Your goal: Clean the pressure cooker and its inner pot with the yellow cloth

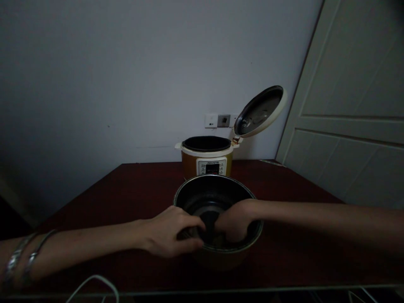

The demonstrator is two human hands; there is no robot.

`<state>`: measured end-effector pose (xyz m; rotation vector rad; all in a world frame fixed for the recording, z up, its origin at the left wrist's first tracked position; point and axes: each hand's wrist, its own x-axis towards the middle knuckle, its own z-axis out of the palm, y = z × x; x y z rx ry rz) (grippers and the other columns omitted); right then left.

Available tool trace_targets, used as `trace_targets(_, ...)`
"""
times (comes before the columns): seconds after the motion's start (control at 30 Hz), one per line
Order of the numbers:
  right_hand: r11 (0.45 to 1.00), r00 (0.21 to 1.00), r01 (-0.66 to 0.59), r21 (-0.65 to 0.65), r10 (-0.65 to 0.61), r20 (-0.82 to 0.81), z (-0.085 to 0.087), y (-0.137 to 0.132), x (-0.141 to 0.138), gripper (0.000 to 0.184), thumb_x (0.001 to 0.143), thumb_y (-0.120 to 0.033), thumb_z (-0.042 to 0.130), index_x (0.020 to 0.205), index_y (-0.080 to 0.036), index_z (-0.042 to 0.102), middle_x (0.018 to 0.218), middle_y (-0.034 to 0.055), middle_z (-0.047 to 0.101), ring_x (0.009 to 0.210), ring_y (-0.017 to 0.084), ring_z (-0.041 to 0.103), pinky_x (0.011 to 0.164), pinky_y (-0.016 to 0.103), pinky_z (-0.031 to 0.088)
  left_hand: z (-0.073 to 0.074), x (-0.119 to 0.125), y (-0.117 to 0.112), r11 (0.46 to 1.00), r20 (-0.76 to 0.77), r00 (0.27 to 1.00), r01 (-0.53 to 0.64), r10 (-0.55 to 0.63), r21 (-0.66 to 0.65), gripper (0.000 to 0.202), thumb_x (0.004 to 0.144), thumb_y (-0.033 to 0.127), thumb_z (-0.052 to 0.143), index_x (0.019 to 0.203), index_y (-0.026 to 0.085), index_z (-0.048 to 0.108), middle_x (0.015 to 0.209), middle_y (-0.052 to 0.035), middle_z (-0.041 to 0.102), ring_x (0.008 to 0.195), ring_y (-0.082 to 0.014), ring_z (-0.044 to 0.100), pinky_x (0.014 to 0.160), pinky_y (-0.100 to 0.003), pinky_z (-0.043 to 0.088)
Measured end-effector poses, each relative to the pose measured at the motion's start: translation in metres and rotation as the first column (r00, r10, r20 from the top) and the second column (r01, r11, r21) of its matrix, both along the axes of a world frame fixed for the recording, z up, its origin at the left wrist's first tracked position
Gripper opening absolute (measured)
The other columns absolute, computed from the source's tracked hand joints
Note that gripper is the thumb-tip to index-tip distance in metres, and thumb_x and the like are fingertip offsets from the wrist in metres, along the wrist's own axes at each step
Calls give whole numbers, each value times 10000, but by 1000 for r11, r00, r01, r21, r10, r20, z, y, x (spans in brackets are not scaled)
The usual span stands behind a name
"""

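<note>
Left hand: 1 (173, 231), thumb and fingers part-closed with a small gap between them, taking hold of the pot's rim on its near left side.
Right hand: 1 (233, 221), reaching down inside the pot to the right of the left hand's grip; its fingertips are lost in shadow, so I cannot tell how far they are closed or whether they hold anything.
Inner pot: 1 (213, 191), between the 2 hands, with the left on its rim and the right within it.
Pot's look: round, deep and open at the top; dark inside, with a pale worn-looking rim and a lighter sheen low on the inner wall; the outside below the grip is too dim to read.
Bangles: 2 (35, 254), silvery, on the forearm behind the left grip.
Tabletop: 1 (135, 185), dark red, under the pot and spreading to both sides of the hands.
Cable: at least 1 white loop (97, 277), nearer the wearer than the left grip, at the table's front edge.
Cooker: 1 (189, 164), brown-gold with a white collar and 1 control panel (211, 167), just beyond the pot.
Lid: 1 (261, 111), hinged open, beyond and right of the grip.
Wall plates: 3 (224, 120), behind the cooker.
Door: 1 (353, 160), pale, panelled, far right of both hands.
</note>
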<state>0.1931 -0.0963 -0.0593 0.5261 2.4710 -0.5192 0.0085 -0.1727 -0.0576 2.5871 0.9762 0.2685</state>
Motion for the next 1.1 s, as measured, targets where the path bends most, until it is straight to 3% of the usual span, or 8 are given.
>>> trace_targets(0.1,991,1000,31,129,-30,-7,28,-8,17,310,717,-121,476,978,-122,643,803,72,650,630,168,576,520,255,401,22,7,11,935,113,963,-204,245,-289,441,926,396,288,889,140,645,791,-57,699,715,-139,625,657,-250,457)
trace_targets(0.23,960,908,263,94,-213,-361,48,-5,42,268,805,-177,427,1012,-147,593,856,70,648,660,152,571,528,231,404,40,2,49,906,40,906,-423,422,24,263,808,312,486,819,121,665,777,-69,684,673,-142,581,641,-258,418)
trace_targets(0.43,758,430,649,-67,-438,-789,56,24,97,278,862,-306,380,999,-157,571,902,71,649,765,183,590,630,259,464,31,-23,107,836,-147,823,-535,548,119,393,805,466,486,792,118,669,762,-103,665,626,-156,552,599,-276,377)
trace_targets(0.53,636,399,772,19,-460,-793,45,32,122,345,875,-405,352,961,-155,573,820,83,644,711,198,591,620,286,460,14,-28,122,848,-173,832,-528,527,43,457,780,539,497,800,114,663,761,-106,655,631,-161,552,605,-278,382)
trace_targets(0.63,620,453,782,57,-504,-735,21,27,129,354,874,-462,359,927,-174,558,791,87,641,726,211,605,657,308,458,-2,-28,128,838,-187,826,-545,532,-23,502,797,574,445,803,109,635,771,-105,643,640,-164,558,587,-269,381)
trace_targets(0.8,566,315,786,-247,-711,-629,-7,15,117,448,767,-589,532,987,-201,488,868,57,640,789,206,618,647,299,483,-11,-24,127,842,-137,833,-540,536,5,388,867,439,356,882,118,573,886,-111,628,765,-176,569,650,-265,394)
trace_targets(0.9,537,259,745,-396,-780,-570,-16,17,117,553,617,-444,718,1025,-204,432,919,41,618,806,195,611,633,281,494,-10,-23,125,847,-110,840,-529,532,51,336,872,400,352,946,124,530,945,-116,616,820,-185,568,704,-279,403)
trace_targets(1.1,547,188,659,-517,-785,-590,-30,31,116,558,571,-236,649,1072,-199,405,980,33,592,868,185,601,701,292,510,-5,-29,121,817,-146,816,-573,560,-66,254,846,369,399,935,151,494,844,-80,624,671,-169,596,623,-299,459)
